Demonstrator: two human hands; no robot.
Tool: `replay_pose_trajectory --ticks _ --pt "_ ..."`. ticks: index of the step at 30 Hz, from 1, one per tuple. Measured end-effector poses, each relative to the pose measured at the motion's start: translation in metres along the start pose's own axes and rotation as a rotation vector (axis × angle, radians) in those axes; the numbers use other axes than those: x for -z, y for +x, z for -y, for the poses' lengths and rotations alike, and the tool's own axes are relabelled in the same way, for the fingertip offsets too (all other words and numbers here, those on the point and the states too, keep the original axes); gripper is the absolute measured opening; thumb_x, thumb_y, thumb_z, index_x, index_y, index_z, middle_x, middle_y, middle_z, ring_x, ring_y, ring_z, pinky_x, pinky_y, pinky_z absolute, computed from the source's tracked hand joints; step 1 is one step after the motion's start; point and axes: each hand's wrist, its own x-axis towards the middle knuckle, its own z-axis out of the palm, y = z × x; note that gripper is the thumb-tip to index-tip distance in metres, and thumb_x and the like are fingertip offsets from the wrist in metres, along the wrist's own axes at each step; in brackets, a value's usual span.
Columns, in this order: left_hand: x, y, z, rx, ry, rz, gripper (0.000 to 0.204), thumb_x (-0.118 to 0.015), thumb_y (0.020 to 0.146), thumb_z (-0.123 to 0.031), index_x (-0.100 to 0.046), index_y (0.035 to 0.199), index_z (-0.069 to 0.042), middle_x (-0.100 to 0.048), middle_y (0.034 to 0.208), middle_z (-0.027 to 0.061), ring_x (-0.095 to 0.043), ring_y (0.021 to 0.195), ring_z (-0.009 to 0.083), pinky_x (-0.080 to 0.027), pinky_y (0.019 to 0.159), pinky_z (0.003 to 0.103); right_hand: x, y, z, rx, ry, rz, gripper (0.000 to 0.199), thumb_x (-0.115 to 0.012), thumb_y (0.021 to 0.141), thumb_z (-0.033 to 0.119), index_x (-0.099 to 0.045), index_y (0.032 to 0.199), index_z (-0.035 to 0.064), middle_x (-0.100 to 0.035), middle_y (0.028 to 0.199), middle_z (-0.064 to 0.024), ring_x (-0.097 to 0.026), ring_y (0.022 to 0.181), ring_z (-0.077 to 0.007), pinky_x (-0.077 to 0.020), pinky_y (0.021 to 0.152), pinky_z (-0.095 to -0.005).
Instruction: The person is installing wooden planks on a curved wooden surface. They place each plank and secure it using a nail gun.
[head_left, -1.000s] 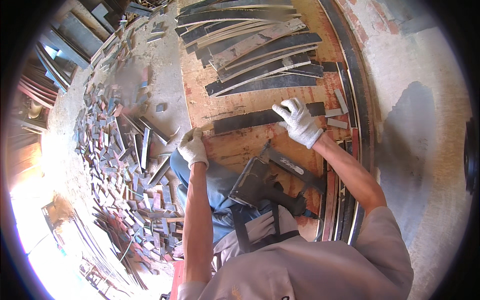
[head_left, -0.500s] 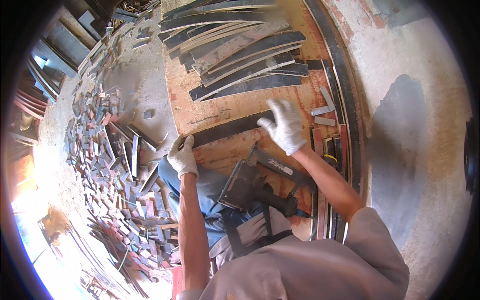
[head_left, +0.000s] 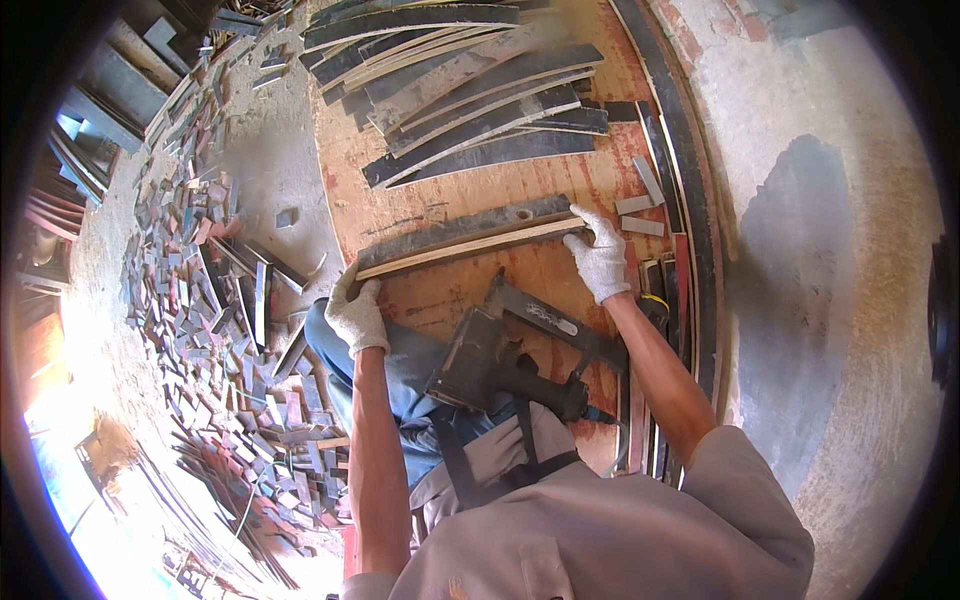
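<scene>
Both gloved hands hold one dark plank (head_left: pixel 465 235) tilted on edge across the plywood board (head_left: pixel 440 180): left hand (head_left: pixel 357 312) closed on its near-left end, right hand (head_left: pixel 600 258) on its right end. A slipping grip could drop the plank onto the nail gun (head_left: pixel 500 360) near the knees.

A rough carpentry yard or building site: curved plywood strips (head_left: pixel 470 90) stacked on a big plywood sheet (head_left: pixel 480 280), heaps of wood offcuts (head_left: pixel 215 310) across dusty concrete floor (head_left: pixel 800 250), a nail gun (head_left: pixel 510 350) lying ready.
</scene>
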Motion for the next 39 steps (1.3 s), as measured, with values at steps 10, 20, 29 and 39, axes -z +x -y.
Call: replay_pose_trajectory --ticks 10,20,29,39 --pt "-0.008 -0.003 0.005 0.01 0.024 0.014 0.037 -0.075 0.08 0.01 -0.073 0.116 0.003 -0.075 0.109 0.0125 -0.071 0.098 0.0191 -0.058 0.088 0.03 0.0 0.059 0.013 -0.592 0.033 0.077 0.071 -0.08 0.086 0.044 -0.059 0.126 -0.0115 -0.069 0.118 -0.0232 -0.068 0.109 -0.0265 -0.0529 0.092 -0.0366" --pt "-0.003 -0.002 0.009 -0.002 0.174 -0.013 0.034 -0.076 0.077 0.005 -0.076 0.111 -0.001 -0.077 0.101 0.0111 -0.071 0.09 0.0163 -0.057 0.084 0.029 -0.023 0.071 0.031 -0.108 -0.692 0.143 0.066 -0.088 0.073 0.05 -0.065 0.111 0.0018 -0.073 0.101 -0.0179 -0.07 0.095 -0.0338 -0.0534 0.084 -0.0448" --pt "0.006 -0.004 0.016 0.044 0.12 -0.032 0.038 -0.076 0.078 0.003 -0.075 0.115 0.0 -0.076 0.106 0.0124 -0.071 0.095 0.0185 -0.056 0.088 0.03 0.0 0.051 0.066 -0.425 0.675 0.021 0.045 -0.083 0.084 0.01 -0.059 0.12 -0.002 -0.071 0.1 -0.0106 -0.066 0.075 -0.014 -0.0575 0.064 -0.0279" --pt "-0.001 -0.003 -0.004 0.042 0.162 0.005 0.035 -0.079 0.086 -0.015 -0.074 0.116 0.002 -0.077 0.101 0.0124 -0.071 0.089 0.0168 -0.056 0.084 0.03 0.067 -0.002 -0.004 -0.689 0.811 -0.136 0.02 -0.071 0.096 0.008 -0.064 0.113 0.0025 -0.068 0.095 -0.0054 -0.067 0.071 -0.0137 -0.0576 0.062 -0.0245"
